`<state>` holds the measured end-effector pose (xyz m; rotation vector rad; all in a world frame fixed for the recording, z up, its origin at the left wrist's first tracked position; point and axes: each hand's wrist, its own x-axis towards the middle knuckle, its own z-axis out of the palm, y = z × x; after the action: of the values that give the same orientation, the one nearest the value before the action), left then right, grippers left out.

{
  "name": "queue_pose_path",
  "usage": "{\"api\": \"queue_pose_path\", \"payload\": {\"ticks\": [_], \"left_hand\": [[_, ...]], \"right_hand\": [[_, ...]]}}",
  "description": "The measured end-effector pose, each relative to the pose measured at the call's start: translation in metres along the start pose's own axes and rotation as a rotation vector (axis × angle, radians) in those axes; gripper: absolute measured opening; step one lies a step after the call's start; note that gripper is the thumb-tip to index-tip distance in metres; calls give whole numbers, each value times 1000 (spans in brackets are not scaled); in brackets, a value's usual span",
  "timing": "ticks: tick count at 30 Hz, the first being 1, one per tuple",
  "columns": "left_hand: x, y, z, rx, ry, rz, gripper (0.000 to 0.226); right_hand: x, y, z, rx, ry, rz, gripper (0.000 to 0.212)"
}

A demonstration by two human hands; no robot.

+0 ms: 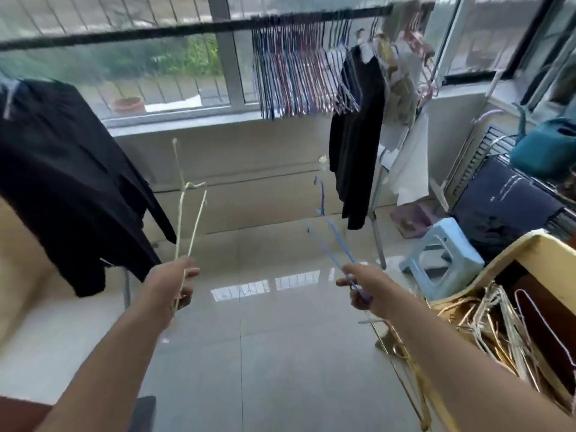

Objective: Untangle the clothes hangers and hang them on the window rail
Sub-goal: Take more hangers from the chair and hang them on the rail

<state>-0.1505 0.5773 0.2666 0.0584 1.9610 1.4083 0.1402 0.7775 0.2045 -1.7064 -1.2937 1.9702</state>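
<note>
Left hand [174,283]: we grip the thin pale yellow wire hanger [184,219], which rises above the fist
Right hand [358,286]: we pinch the thin blue wire hanger [330,232], well apart from the yellow one
Dark window rail [156,32]: overhead, a row of hung wire hangers [299,76] toward its right end
Tangled hangers [495,332]: in the open box [498,260] by our right arm

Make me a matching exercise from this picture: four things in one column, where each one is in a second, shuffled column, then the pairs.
Things:
1. pale hanger
2. blue hanger
3. bunch of hangers
4. tangled hangers

Places:
A. in the box at lower right
B. held in the left hand
C. hung on the rail
D. held in the right hand

Pairs: 1-B, 2-D, 3-C, 4-A
</note>
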Motion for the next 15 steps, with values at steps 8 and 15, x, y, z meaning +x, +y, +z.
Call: {"api": "queue_pose_path", "payload": {"ticks": [8, 15], "left_hand": [[97, 145, -66, -56, -146, 184, 21], [147, 217, -70, -99, -101, 280, 30]], "right_hand": [[-24, -165, 114, -298, -258, -230, 31], [46, -271, 200, -450, -151, -439, 47]]}}
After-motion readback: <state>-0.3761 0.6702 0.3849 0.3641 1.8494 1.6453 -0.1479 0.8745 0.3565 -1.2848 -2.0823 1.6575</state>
